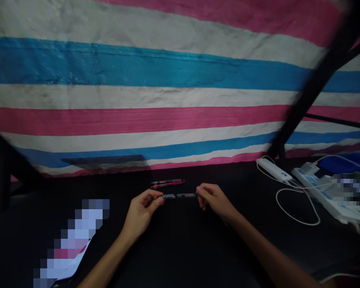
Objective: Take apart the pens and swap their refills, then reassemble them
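A pen (180, 196) with a clear and grey barrel lies level between my two hands, just above the black table. My left hand (141, 208) pinches its left end between thumb and fingers. At the other end, the fingertips of my right hand (214, 200) are closed on the pen's dark tip section. Right behind it, a red pen (169, 184) and a darker pen (160, 182) rest side by side on the tabletop.
At the left lies a lit, partly blurred-out screen (75, 264). On the right are a white power strip (318, 196), a white power bank (273, 170) and a looped white cable (300, 223). A striped sheet (168, 96) hangs behind, with a black frame bar (306, 96) beside it.
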The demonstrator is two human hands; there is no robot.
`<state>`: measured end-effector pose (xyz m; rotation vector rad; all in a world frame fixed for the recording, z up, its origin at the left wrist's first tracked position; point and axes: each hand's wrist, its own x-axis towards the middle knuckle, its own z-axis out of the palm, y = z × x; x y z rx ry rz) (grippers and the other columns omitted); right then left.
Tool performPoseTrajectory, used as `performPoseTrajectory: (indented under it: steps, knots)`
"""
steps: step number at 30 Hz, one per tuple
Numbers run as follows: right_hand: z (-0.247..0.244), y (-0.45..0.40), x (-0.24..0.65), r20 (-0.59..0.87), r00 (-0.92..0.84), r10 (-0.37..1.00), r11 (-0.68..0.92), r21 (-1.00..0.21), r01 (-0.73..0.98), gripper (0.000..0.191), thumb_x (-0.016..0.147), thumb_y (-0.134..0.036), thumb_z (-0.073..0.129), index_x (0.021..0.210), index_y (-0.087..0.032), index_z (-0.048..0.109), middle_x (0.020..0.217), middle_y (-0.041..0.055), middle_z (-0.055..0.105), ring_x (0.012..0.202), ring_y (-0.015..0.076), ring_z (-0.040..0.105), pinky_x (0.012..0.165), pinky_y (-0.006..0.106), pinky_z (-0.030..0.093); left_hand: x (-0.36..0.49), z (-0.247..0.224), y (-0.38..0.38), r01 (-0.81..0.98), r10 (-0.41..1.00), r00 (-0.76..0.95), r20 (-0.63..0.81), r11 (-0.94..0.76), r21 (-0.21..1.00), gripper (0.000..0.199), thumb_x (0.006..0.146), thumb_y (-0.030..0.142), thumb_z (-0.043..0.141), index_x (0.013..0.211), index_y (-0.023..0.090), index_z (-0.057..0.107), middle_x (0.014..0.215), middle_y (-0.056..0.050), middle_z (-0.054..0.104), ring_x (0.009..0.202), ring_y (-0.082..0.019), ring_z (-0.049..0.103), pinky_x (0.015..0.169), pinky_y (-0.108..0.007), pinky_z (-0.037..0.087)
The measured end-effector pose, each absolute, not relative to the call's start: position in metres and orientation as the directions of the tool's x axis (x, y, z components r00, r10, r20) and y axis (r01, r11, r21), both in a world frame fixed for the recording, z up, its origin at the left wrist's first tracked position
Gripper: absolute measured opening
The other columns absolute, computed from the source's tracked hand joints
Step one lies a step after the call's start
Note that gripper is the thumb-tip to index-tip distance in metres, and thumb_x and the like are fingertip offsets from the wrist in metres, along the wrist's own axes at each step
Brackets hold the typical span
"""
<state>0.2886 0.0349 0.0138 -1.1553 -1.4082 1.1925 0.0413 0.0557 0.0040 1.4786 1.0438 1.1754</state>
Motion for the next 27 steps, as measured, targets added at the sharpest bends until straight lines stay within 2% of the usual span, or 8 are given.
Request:
performPoseTrajectory:
  steps: [4,10,14,16,18,21,25,27]
  knots:
    - [0.013,0.0335,0.2888,0.112,-0.108,0.988,0.111,-0.994,-0.014,0.018,0.078,-0.033,0.065,0.083,-0.017,0.059,0.064,-0.0009,0.056,0.055,0.0115,0.055,0.045,0.021,0.045,0.0407,0.0029,0.0562,0.074,0.969,0.165,0.185,-0.2,0.977,0.016,0.074,0.027,0.069,0.086,0.018,0.064,0.075,-0.001,0.067,0.074,-0.014,0.062,0.07,-0.025,0.046]
    - [0.0157,0.034,0.2881,0.12,-0.086,0.989,0.115,-0.991,-0.062,0.032,0.07,-0.03,0.072,0.097,-0.021,0.059,0.085,0.0021,0.058,0.068,0.0135,0.057,0.045,0.021,0.045,0.0406,0.0026,0.0578,0.09,0.97,0.162,0.184,-0.2,0.976,0.017,0.073,0.028,0.069,0.086,0.018,0.064,0.076,-0.001,0.066,0.074,-0.015,0.062,0.07,-0.026,0.047]
    - [0.014,0.0351,0.2883,-0.004,-0.089,0.996,0.002,-0.998,0.067,0.034,0.085,-0.044,0.053,0.07,-0.014,0.06,0.062,0.0028,0.057,0.052,0.0107,0.053,0.042,0.02,0.04,0.0407,0.0033,0.058,0.111,0.97,0.152,0.187,-0.205,0.972,0.017,0.073,0.028,0.069,0.085,0.018,0.064,0.076,-0.001,0.067,0.074,-0.015,0.062,0.07,-0.026,0.047]
    - [0.0129,0.0346,0.2889,0.03,-0.096,0.995,0.036,-0.997,0.068,0.029,0.081,-0.04,0.059,0.069,-0.014,0.06,0.06,0.0016,0.056,0.052,0.0099,0.052,0.043,0.019,0.04,0.0406,0.004,0.0578,0.114,0.972,0.142,0.186,-0.202,0.973,0.017,0.073,0.028,0.069,0.085,0.018,0.064,0.075,-0.001,0.067,0.074,-0.015,0.062,0.069,-0.025,0.047]
    - [0.0127,0.0337,0.2892,0.087,-0.091,0.992,0.089,-0.996,0.016,0.021,0.073,-0.034,0.069,0.082,-0.017,0.062,0.072,0.001,0.057,0.059,0.0108,0.055,0.045,0.019,0.042,0.0407,0.0045,0.0573,0.114,0.974,0.131,0.186,-0.201,0.973,0.016,0.073,0.028,0.069,0.085,0.018,0.064,0.075,-0.001,0.067,0.073,-0.015,0.062,0.069,-0.024,0.046]
    - [0.0128,0.0334,0.2886,0.072,-0.069,0.995,0.069,-0.997,-0.043,0.034,0.072,-0.035,0.071,0.102,-0.022,0.059,0.085,0.0011,0.057,0.063,0.0115,0.057,0.044,0.019,0.043,0.0415,0.0049,0.0564,0.123,0.974,0.128,0.189,-0.204,0.971,0.015,0.072,0.028,0.069,0.083,0.018,0.064,0.074,-0.001,0.067,0.073,-0.015,0.062,0.068,-0.024,0.046]
    - [0.0112,0.0355,0.2872,-0.05,-0.076,0.996,-0.047,-0.998,0.041,0.036,0.083,-0.047,0.053,0.077,-0.013,0.062,0.061,0.0016,0.055,0.049,0.0099,0.051,0.039,0.019,0.038,0.0425,0.0055,0.0558,0.129,0.974,0.13,0.187,-0.204,0.971,0.016,0.071,0.028,0.069,0.083,0.018,0.065,0.074,-0.001,0.067,0.072,-0.016,0.062,0.068,-0.025,0.047]
    - [0.0114,0.0355,0.2871,-0.001,-0.078,0.997,0.002,-0.999,0.038,0.03,0.079,-0.043,0.061,0.074,-0.013,0.061,0.061,0.0013,0.055,0.053,0.0106,0.052,0.042,0.019,0.04,0.0424,0.0061,0.0559,0.129,0.975,0.121,0.189,-0.204,0.97,0.017,0.071,0.028,0.069,0.083,0.018,0.065,0.074,-0.001,0.068,0.072,-0.016,0.063,0.068,-0.026,0.048]
